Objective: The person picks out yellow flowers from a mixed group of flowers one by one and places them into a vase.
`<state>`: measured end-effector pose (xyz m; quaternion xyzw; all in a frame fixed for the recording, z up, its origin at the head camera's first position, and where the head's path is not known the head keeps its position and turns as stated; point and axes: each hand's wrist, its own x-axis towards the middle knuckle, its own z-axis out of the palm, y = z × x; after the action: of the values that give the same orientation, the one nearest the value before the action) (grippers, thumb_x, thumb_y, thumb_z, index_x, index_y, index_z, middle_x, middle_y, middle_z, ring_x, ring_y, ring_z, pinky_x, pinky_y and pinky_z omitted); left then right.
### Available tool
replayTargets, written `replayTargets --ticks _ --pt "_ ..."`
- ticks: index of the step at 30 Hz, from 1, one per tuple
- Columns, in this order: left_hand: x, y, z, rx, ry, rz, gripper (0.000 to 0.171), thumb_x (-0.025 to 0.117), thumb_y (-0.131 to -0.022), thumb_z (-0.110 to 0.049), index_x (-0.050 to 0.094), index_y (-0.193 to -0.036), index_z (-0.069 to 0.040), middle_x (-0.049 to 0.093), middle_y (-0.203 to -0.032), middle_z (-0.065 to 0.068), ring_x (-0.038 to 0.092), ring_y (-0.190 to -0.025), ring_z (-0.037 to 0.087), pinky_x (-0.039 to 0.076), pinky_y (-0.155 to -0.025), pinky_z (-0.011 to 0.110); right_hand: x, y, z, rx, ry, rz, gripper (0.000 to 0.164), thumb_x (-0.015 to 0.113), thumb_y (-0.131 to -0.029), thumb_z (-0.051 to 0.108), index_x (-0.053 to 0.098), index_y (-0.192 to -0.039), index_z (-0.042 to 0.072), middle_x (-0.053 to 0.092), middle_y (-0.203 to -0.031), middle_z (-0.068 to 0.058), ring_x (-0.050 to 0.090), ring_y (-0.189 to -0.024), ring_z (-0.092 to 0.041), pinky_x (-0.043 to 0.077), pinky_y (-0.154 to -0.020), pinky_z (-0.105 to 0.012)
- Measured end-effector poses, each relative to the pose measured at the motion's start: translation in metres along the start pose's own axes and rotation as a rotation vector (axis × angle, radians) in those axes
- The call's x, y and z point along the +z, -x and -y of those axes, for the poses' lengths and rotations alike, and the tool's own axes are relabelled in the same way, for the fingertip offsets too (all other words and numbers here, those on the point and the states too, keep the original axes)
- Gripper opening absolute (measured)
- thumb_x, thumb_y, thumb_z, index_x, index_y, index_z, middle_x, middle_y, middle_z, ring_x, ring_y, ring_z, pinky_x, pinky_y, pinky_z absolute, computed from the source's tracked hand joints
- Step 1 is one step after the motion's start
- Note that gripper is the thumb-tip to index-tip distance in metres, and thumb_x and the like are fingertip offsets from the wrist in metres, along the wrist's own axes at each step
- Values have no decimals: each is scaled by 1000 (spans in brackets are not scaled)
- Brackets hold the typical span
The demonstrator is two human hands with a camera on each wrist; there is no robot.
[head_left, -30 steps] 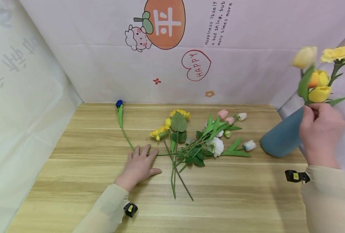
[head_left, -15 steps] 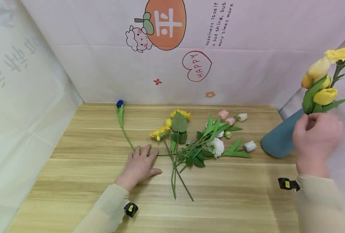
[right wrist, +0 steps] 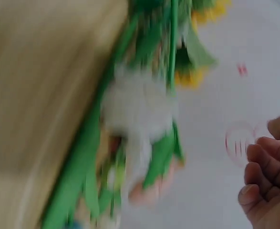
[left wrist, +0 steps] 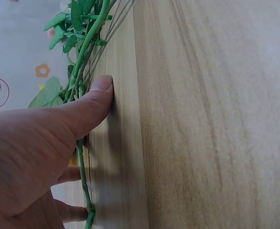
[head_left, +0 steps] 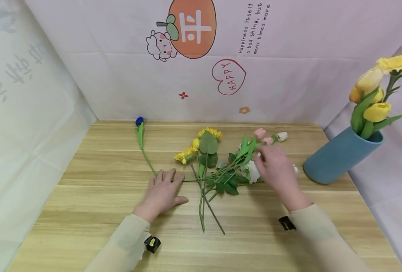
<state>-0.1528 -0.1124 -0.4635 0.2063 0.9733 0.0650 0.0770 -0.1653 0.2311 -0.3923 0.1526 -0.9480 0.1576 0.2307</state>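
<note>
My left hand (head_left: 161, 194) rests on the table with its fingers spread over the stem of a blue flower (head_left: 139, 121). In the left wrist view, the green stem (left wrist: 84, 181) runs beneath that hand's fingers. My right hand (head_left: 279, 172) hovers above the right part of the flower pile, its fingers loosely bent and holding nothing in the right wrist view. Below it lie a white flower (right wrist: 137, 102) and pink tulips (head_left: 259, 133). Sunflowers (head_left: 186, 155) lie between the hands, their stems crossing. Part of the pile is hidden behind the right hand.
A blue vase (head_left: 343, 155) leans at the table's right edge, holding yellow tulips (head_left: 377, 112), a cream tulip (head_left: 370, 80) and a tall yellow flower (head_left: 398, 63). A printed white cloth (head_left: 129, 87) hangs behind the wooden table (head_left: 95, 211).
My right hand has let go of the flowers at the vase's mouth and moved left over the pile. The cream tulip now stands lower in the vase. My left hand has stayed put.
</note>
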Motion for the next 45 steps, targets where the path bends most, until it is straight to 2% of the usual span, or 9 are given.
replayTargets --ticks 3,8,17,22,29,33,37,40,45 --pt "1 0 0 4 6 1 84 63 -81 -64 38 -148 -20 29 -152 19 23 -132 54 27 -100 73 22 -3 19 34 -72 134 19 63 -93 18 66 -103 3 63 -82 -7 54 -72 -22 50 -55 -39" --pt "0 1 -1 2 18 6 84 63 -81 -64 38 -148 -20 28 -153 19 22 -133 54 26 -101 73 55 -5 43 34 -138 244 13 64 -93 19 68 -97 7 64 -86 -5 55 -78 -22 52 -63 -39" --pt "0 0 0 -4 9 7 84 62 -81 -64 37 -148 -21 28 -153 19 22 -133 54 27 -100 73 89 -8 69 -133 -98 199 8 72 -86 15 69 -83 8 67 -78 -3 55 -79 -22 52 -78 -41" --pt "0 0 -1 -5 4 6 84 62 -81 -64 37 -148 -21 28 -153 19 22 -133 54 27 -100 73 101 -11 73 -143 -35 219 12 72 -86 19 70 -80 9 64 -76 -3 53 -77 -22 49 -81 -41" --pt "1 0 -2 -7 6 12 84 61 -81 -65 36 -149 -22 27 -153 18 21 -133 54 25 -101 73 113 -20 77 21 26 327 26 71 -86 35 69 -71 14 59 -71 -1 46 -71 -23 42 -68 -40" --pt "1 1 -2 -6 8 11 84 62 -81 -64 36 -149 -21 27 -153 19 21 -133 54 24 -101 74 117 -24 78 120 8 410 33 68 -88 35 63 -61 17 54 -64 1 46 -73 -24 38 -64 -39" --pt "1 1 -2 0 2 6 83 62 -82 -64 37 -148 -20 28 -153 19 22 -132 55 25 -100 74 119 -26 76 199 -55 454 46 64 -89 28 46 -48 19 39 -51 2 41 -67 -22 27 -62 -37" --pt "1 1 -2 1 -1 5 83 61 -82 -64 36 -149 -20 27 -153 19 22 -132 55 25 -100 74 118 -28 74 261 -132 459 48 63 -88 24 40 -46 20 32 -47 3 37 -63 -22 23 -65 -39" --pt "2 1 -2 0 14 -2 83 62 -82 -64 37 -148 -21 27 -153 19 21 -133 55 25 -100 74 113 -31 72 373 -272 432 37 62 -86 20 49 -51 18 46 -52 5 46 -76 -26 30 -77 -47"
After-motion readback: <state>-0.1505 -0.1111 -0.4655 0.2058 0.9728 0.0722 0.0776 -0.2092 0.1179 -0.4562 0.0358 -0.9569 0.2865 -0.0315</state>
